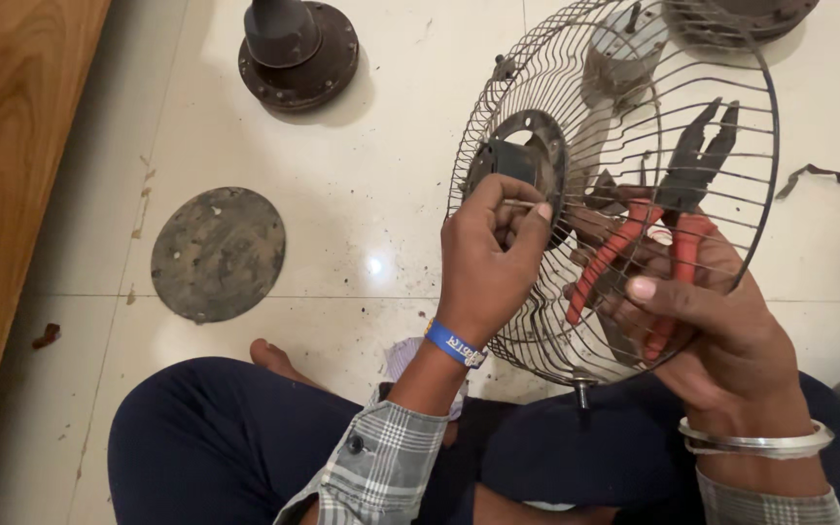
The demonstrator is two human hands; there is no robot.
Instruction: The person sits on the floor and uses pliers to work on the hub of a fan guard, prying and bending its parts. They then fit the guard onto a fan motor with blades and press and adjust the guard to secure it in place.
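Note:
A round wire fan guard (731,117) stands tilted over my lap, its dark hub plate (527,160) facing me. My left hand (488,258) pinches a small thin part at the hub's lower right rim, fingers closed on it. My right hand (707,321) reaches behind the guard wires and grips pliers with red handles (624,243); their dark jaws point up and right inside the guard. A blue band sits on my left wrist, a metal bangle on my right.
A dark round disc (218,253) lies on the pale tile floor at left. A fan base with a post (298,49) stands at the top. A wooden panel (2,194) runs along the left edge. More fan parts (741,19) lie at top right.

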